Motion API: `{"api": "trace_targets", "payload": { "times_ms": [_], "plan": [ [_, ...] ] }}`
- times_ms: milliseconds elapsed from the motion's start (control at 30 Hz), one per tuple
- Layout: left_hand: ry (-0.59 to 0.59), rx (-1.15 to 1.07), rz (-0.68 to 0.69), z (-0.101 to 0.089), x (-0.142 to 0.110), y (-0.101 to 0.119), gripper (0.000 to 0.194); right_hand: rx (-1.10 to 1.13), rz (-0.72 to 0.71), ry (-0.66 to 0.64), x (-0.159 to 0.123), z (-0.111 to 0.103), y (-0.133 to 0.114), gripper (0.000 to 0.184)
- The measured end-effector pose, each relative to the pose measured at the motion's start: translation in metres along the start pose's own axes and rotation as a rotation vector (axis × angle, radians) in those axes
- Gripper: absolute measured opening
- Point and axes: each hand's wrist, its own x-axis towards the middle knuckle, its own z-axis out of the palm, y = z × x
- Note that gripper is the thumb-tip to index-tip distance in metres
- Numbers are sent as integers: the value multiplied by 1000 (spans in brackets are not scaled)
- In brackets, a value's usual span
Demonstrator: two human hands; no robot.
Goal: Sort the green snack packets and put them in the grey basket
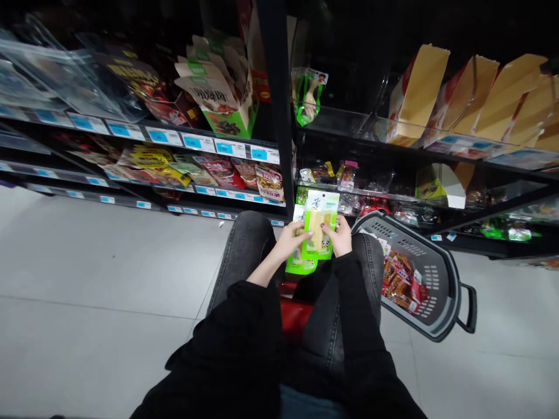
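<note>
I hold a stack of green-and-white snack packets (321,224) between my knees, in front of a low shop shelf. My left hand (292,238) grips the left side of the stack, fingers curled round it. My right hand (341,235) pinches the right edge of the top packet, which shows pale yellow strips through a window. Another green packet (300,265) hangs lower behind the top one. Black sleeves cover both forearms.
A grey shopping basket (437,279) with red snack packs stands on the floor at my right knee. Dark shelves (279,116) with blue price tags hold snack bags and cartons ahead. A similar green packet (309,96) hangs on the upper shelf. Pale tiled floor (109,279) spreads left.
</note>
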Motion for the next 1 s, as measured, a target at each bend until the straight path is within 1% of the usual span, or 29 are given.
{"api": "trace_targets", "payload": {
  "times_ms": [100, 233, 333, 467, 600, 733, 867, 1000],
  "plan": [
    [-4, 75, 45, 2, 0, -3, 12, 6, -6, -26, -1, 1, 0, 35],
    [4, 172, 80, 2, 0, -5, 24, -10, -17, -41, -1, 2, -1, 36],
    [5, 263, 86, 2, 0, -5, 26, -79, -23, -57, -2, 3, -2, 41],
    [-7, 350, 66, 2, -1, -5, 25, -155, -18, -28, -2, 5, -2, 43],
    [-83, 342, 81, 2, -1, -4, 28, -85, 4, 30, -3, 7, 0, 43],
    [-138, 359, 133, 2, -2, -3, 29, -17, 25, 41, -3, 8, 0, 43],
    [-151, 428, 167, 1, -3, -2, 26, -3, 59, 80, -2, 7, 0, 41],
    [-123, 472, 151, 1, -4, -3, 29, 21, 90, 67, -1, 6, 0, 36]
  ]
}}
